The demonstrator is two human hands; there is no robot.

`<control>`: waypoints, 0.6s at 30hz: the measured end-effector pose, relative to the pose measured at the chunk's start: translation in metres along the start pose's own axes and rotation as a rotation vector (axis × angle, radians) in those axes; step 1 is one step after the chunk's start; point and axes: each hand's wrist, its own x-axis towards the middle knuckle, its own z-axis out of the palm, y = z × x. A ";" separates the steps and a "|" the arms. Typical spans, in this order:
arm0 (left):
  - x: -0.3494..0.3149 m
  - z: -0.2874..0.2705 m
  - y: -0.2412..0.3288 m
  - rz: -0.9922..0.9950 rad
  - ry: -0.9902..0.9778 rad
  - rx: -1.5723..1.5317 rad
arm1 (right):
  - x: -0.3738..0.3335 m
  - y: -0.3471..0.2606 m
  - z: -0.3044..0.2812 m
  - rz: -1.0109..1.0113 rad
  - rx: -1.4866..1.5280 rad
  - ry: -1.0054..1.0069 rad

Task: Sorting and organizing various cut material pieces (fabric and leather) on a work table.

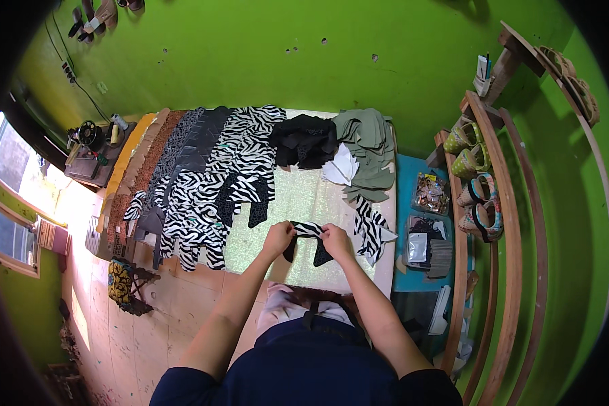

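Observation:
Over the near edge of the pale, glittery table (264,260), both my hands grip one zebra-print fabric piece (308,229). My left hand (278,238) pinches its left end, and my right hand (336,240) pinches the right end. The strip between them is stretched roughly level. Dark, speckled flaps (321,256) hang below it. To the left lie many zebra-print cut pieces (189,203) in overlapping rows. A smaller zebra-print stack (370,230) rests right of my right hand, by the table's right edge.
Black (304,139) and olive fabric piles (365,139) lie at the table's far side, with white pieces (343,164) between. A sewing machine (88,135) stands left. At right are a blue table (409,271) with containers and a wooden rack (497,271) holding shoes (480,210). A patterned stool (125,284) stands lower left.

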 end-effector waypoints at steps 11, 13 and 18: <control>0.003 0.010 -0.004 0.102 0.020 0.171 | 0.002 0.004 0.019 -0.032 -0.236 0.081; 0.002 0.010 -0.005 0.106 0.015 0.174 | 0.002 0.003 0.016 -0.019 -0.221 0.063; 0.003 0.001 0.005 0.167 0.106 0.231 | 0.003 0.006 0.013 -0.061 -0.327 0.139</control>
